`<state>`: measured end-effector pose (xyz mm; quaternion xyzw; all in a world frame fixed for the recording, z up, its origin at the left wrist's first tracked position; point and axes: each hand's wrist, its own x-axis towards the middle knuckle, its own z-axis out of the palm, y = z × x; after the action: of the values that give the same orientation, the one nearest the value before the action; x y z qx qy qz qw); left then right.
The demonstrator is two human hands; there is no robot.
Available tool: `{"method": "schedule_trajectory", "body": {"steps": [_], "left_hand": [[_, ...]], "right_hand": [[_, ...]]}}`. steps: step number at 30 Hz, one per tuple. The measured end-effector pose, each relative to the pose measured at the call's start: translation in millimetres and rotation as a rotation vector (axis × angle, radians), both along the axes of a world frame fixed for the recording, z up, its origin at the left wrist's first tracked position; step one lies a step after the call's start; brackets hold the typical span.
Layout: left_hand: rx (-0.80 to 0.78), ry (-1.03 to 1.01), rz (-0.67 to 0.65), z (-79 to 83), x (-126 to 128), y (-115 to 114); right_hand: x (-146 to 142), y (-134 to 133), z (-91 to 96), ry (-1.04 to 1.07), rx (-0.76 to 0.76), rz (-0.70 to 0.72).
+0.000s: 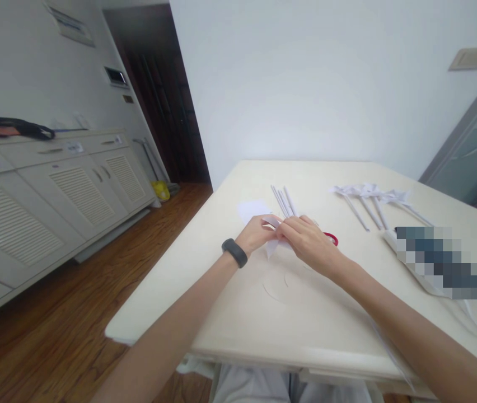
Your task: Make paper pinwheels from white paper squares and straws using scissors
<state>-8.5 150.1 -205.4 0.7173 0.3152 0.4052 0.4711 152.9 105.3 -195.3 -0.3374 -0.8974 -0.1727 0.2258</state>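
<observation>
Both hands meet over the middle of the table, fingers closed on a piece of white paper (272, 246) that is folded or curled. My left hand (257, 232), with a dark band on its wrist, grips the paper from the left. From the right, my right hand (308, 240) pinches it and hides part of it. Just beyond the hands lie several thin white paper sticks (283, 200). A flat white sheet (251, 210) rests behind my left hand. The red handle (331, 239) of something, perhaps scissors, shows beside my right hand.
Several white paper pinwheels (368, 193) on sticks lie at the table's right rear. Nearer stands a white pouch-like object (410, 268), partly blurred out, with a cable trailing from it. Thin wires lie on the cream table (205, 296). A wall bounds the table's far edge.
</observation>
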Motion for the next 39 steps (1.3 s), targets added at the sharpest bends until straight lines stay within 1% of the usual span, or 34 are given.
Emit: {"method": "schedule_trajectory", "body": {"steps": [7, 13, 18, 23, 28, 31, 36, 37, 39], "left_hand": [[-0.017, 0.010, 0.000, 0.3, 0.1, -2.5], [-0.020, 0.036, 0.025, 4.6, 1.8, -3.8], [0.000, 0.041, 0.054, 6.6, 3.5, -1.5], [0.008, 0.015, 0.067, 11.4, 3.2, -5.3], [-0.021, -0.023, 0.061, 14.4, 2.7, -6.8], [-0.038, -0.041, 0.062, 15.1, 2.7, -7.2], [-0.066, -0.058, 0.069, 18.5, 2.9, -11.0], [-0.073, -0.063, 0.067, 19.2, 3.2, -11.5], [-0.081, -0.077, 0.061, 20.3, 3.9, -12.0]], "right_hand": [[0.8, 0.3, -2.3, -0.040, 0.012, 0.046], [2.0, 1.8, -2.8, 0.004, 0.046, 0.098], [3.3, 2.1, -1.8, 0.010, 0.049, 0.087], [3.7, -0.5, -0.1, 0.041, 0.003, 0.010], [3.3, -1.9, 0.9, 0.109, -0.028, 0.019], [1.1, -4.4, 2.6, 0.220, -0.023, -0.037], [1.7, -4.9, 6.6, 0.591, -0.017, -0.198], [2.9, -3.5, 6.4, 0.645, -0.042, -0.211], [5.3, -0.1, 4.8, 0.708, -0.145, -0.209]]}}
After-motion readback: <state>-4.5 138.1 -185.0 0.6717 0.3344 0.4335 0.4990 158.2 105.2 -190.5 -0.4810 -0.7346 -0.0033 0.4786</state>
